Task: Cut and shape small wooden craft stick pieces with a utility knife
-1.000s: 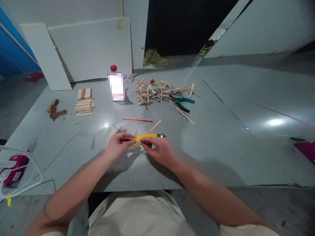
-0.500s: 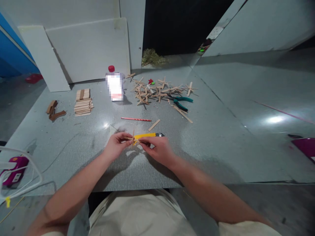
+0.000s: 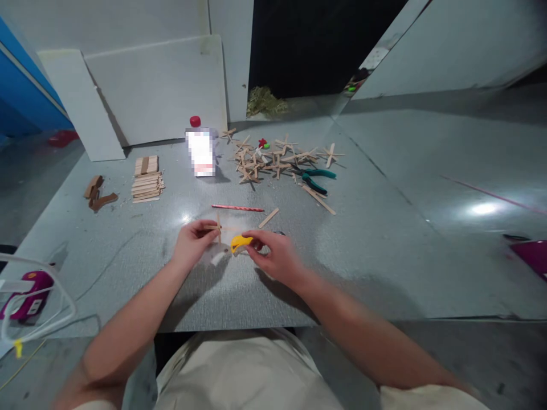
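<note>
Crossed wooden sticks (image 3: 219, 229) are pinched between the thumb and fingers of my left hand (image 3: 194, 239). To their right, my right hand (image 3: 273, 250) has its fingers closed around a yellow cutter (image 3: 240, 243), whose dark end shows behind the hand. A small pale piece (image 3: 217, 258), blurred, is just below the crossed sticks. Behind my hands lie a red patterned pencil (image 3: 237, 208) and a single loose stick (image 3: 269, 218).
A pile of crossed sticks (image 3: 277, 165) lies at the back, beside teal-handled pliers (image 3: 318, 172). Further left are a red-capped bottle (image 3: 200, 152), stacked sticks (image 3: 146, 187) and brown pieces (image 3: 100, 200). A purple device with white cable (image 3: 34, 293) sits at the left edge.
My left hand has moved left and slightly away from me with the crossed sticks. My right hand has let go of them and closed on the yellow cutter.
</note>
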`<act>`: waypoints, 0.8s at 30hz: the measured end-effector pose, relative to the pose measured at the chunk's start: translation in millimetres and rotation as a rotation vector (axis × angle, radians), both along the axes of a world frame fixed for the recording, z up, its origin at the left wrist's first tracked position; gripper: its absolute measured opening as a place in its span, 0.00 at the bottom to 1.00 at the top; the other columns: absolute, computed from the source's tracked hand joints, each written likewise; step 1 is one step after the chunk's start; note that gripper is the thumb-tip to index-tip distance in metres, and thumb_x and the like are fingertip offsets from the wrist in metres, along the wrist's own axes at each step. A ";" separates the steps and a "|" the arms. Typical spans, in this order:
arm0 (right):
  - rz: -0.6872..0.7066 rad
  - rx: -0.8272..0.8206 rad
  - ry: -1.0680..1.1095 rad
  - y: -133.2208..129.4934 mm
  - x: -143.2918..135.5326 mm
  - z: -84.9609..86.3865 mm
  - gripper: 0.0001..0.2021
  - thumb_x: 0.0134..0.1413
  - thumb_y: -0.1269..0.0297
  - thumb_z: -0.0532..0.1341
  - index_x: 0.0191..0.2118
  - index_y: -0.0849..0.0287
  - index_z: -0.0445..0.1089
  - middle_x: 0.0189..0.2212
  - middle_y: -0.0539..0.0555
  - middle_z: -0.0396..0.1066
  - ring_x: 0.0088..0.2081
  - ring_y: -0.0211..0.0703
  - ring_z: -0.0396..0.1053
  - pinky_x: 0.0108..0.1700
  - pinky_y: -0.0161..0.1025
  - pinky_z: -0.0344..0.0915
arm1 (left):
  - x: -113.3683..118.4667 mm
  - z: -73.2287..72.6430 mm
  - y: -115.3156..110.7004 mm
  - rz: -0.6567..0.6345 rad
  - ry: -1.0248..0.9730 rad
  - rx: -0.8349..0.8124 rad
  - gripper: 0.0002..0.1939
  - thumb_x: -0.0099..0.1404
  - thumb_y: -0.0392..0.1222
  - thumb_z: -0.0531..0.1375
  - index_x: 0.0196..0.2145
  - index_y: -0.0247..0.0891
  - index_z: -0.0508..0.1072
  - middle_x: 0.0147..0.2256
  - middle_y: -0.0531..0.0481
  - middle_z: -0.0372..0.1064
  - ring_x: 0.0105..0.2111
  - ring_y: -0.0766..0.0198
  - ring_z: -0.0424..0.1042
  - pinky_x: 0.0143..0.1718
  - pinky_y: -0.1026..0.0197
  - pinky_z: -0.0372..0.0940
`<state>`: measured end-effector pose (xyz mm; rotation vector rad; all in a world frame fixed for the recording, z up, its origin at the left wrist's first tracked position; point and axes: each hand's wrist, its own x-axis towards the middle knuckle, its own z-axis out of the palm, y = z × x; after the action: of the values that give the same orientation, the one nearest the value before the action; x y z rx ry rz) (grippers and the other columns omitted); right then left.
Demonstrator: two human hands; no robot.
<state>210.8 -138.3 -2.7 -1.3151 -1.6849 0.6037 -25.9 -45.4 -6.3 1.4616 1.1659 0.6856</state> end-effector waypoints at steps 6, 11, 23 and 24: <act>0.001 -0.037 0.041 4.6 2.8 -1.6 0.17 0.63 0.63 0.62 0.57 0.53 0.72 0.47 0.57 0.82 0.36 0.41 0.79 0.42 0.41 0.77 | -19.8 14.5 70.5 0.158 0.261 0.099 0.21 0.74 0.50 0.63 0.58 0.37 0.72 0.56 0.42 0.71 0.52 0.54 0.75 0.53 0.46 0.75; 0.011 -0.057 0.013 10.5 7.4 -4.0 0.15 0.61 0.65 0.63 0.54 0.53 0.74 0.44 0.56 0.82 0.37 0.42 0.79 0.42 0.40 0.76 | -24.4 15.6 113.1 0.167 0.458 0.163 0.21 0.74 0.50 0.63 0.58 0.37 0.72 0.57 0.42 0.71 0.52 0.54 0.75 0.53 0.46 0.75; 0.032 -0.067 -0.162 15.6 16.7 -5.2 0.14 0.62 0.67 0.63 0.52 0.56 0.75 0.39 0.54 0.82 0.34 0.41 0.77 0.40 0.38 0.74 | -36.4 17.6 115.9 0.182 0.624 0.368 0.20 0.75 0.50 0.63 0.58 0.38 0.72 0.57 0.42 0.71 0.53 0.54 0.75 0.54 0.46 0.74; 0.027 -0.068 -0.190 17.6 20.7 -5.6 0.13 0.62 0.68 0.63 0.52 0.56 0.75 0.39 0.55 0.81 0.36 0.41 0.78 0.41 0.39 0.74 | -38.3 20.6 116.0 0.188 0.631 0.371 0.20 0.74 0.50 0.63 0.58 0.37 0.72 0.57 0.42 0.71 0.53 0.54 0.75 0.54 0.46 0.74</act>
<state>231.5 -120.7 -8.3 -1.4383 -1.8523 0.5702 -64.1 70.6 14.4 1.9809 1.7415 0.6030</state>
